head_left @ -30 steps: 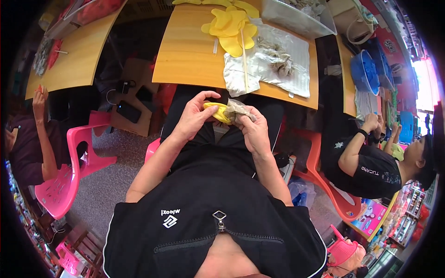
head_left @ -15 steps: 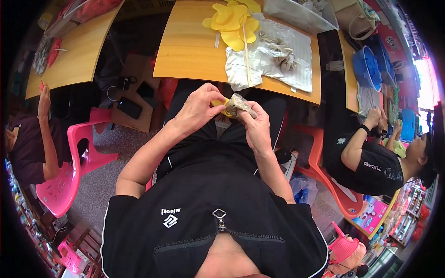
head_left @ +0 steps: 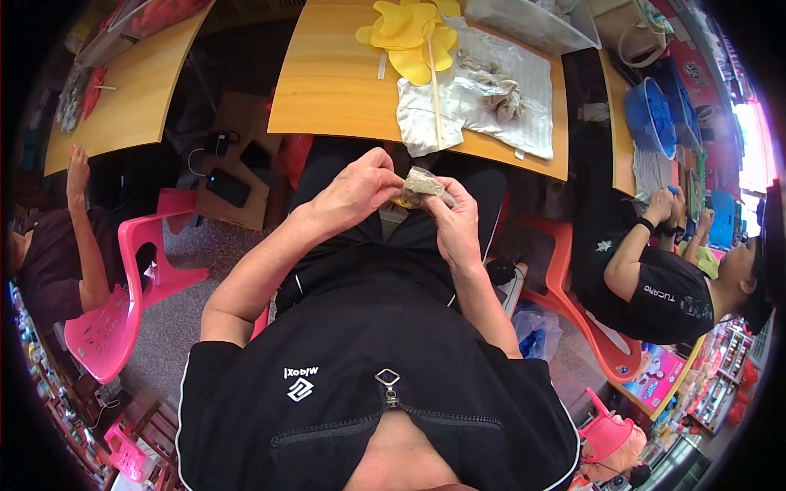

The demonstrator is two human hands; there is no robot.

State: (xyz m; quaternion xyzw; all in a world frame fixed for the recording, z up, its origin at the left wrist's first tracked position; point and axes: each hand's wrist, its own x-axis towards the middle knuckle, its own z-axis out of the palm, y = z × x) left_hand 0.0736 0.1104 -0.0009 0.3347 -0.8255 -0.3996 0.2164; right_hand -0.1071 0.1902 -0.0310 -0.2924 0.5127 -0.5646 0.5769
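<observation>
In front of my lap, above the dark trousers, my right hand (head_left: 457, 219) is closed on a small crinkled bundle (head_left: 422, 182), beige-brown with a see-through, film-like top edge. What the bundle is made of I cannot tell. Close to its left side, my left hand (head_left: 360, 192) has thumb and fingers pinched together; what they hold is too small to make out. A bit of yellow material (head_left: 400, 201) shows below the left fingertips, at the bundle's lower left. Both hands are just short of the table's near edge.
On the wooden table (head_left: 327, 90) lie yellow petal-shaped pieces (head_left: 405, 37), a thin pale stick (head_left: 435, 106), a white cloth (head_left: 417, 123) and crumpled beige material (head_left: 501, 102) on clear plastic. A clear bin (head_left: 536, 24) stands behind. People sit either side, on a pink chair (head_left: 131, 286) and an orange chair (head_left: 565, 295).
The left fingertips have shifted slightly, and less yellow shows between them. The right hand keeps its hold on the bundle. At the left, the other person's hand has lowered a little.
</observation>
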